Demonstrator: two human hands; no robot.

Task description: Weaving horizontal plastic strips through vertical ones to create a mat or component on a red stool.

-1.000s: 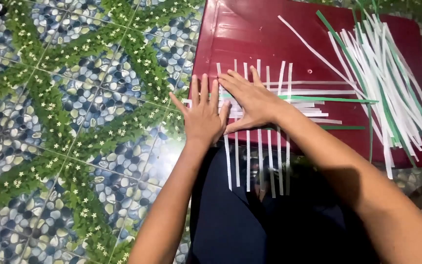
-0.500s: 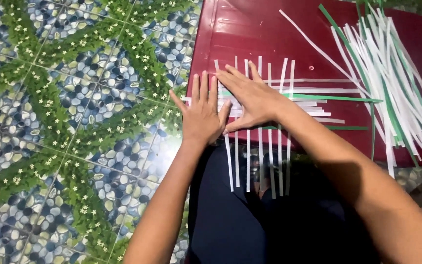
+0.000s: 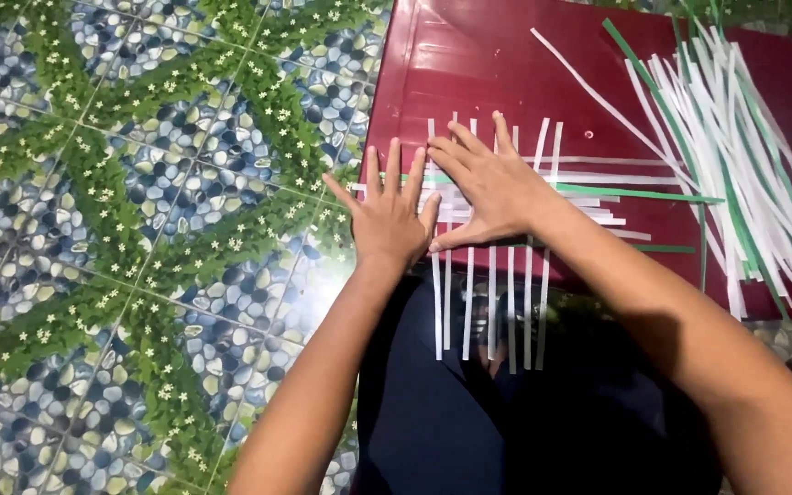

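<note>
A lattice of woven white paper strips [image 3: 492,302] with a few green ones lies on the near left part of a dark red board [image 3: 497,64]. Its lower ends hang over the board's near edge, above dark cloth. My left hand [image 3: 389,213] lies flat, fingers spread, on the weave's left edge. My right hand [image 3: 489,181] presses flat on the middle of the weave, fingers pointing up and left. A green strip [image 3: 639,193] runs out to the right from under my right hand. Neither hand grips anything.
A loose heap of long white and green paper strips [image 3: 735,147] lies on the right part of the board. One white strip [image 3: 598,96] lies slanted by itself. A patterned floor [image 3: 139,229] with pebble and leaf print spreads to the left. Dark cloth [image 3: 469,422] covers the lap below.
Both hands stay flat on the weave; the right hand's fingers have shifted slightly. The strips have not visibly moved.
</note>
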